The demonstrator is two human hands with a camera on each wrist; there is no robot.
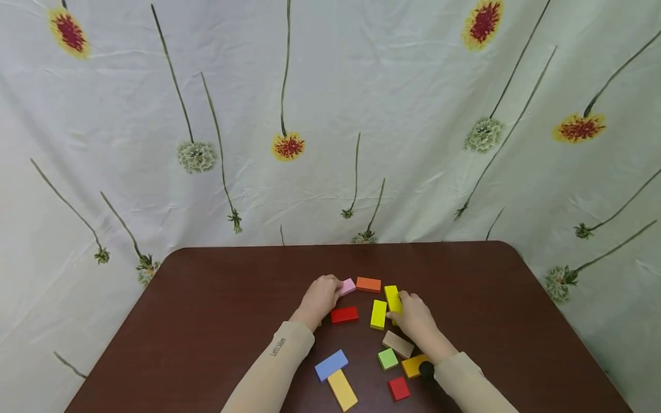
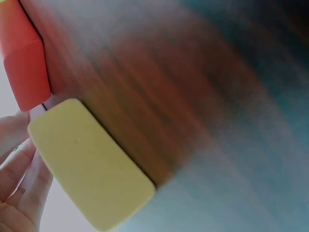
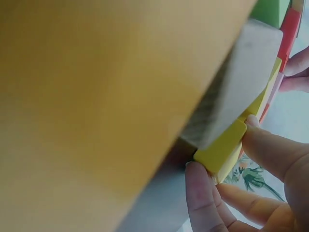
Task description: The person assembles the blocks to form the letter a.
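Note:
My left hand [image 1: 321, 298] pinches the near end of a pink block [image 1: 348, 286] lying on the table. An orange block [image 1: 369, 284] lies just right of the pink one. With thumb and fingers, my right hand [image 1: 415, 318] grips a long yellow block [image 1: 392, 297]; the right wrist view shows fingertips on both sides of that yellow block [image 3: 223, 152]. A second yellow block [image 1: 378, 315] lies to its left, close to the right thumb. Below the left hand is a red block [image 1: 345, 315]. The left wrist view has a pale yellow block [image 2: 91, 164] in front of the fingers.
Nearer on the dark brown table [image 1: 217, 310] lie a blue block [image 1: 331, 365], a light yellow block [image 1: 342, 390], a green block [image 1: 388, 359], a small red block [image 1: 399, 389] and a tan block [image 1: 398, 344]. An amber block [image 1: 413, 366] lies beside the right wrist. A flowered cloth [image 1: 330, 189] hangs behind.

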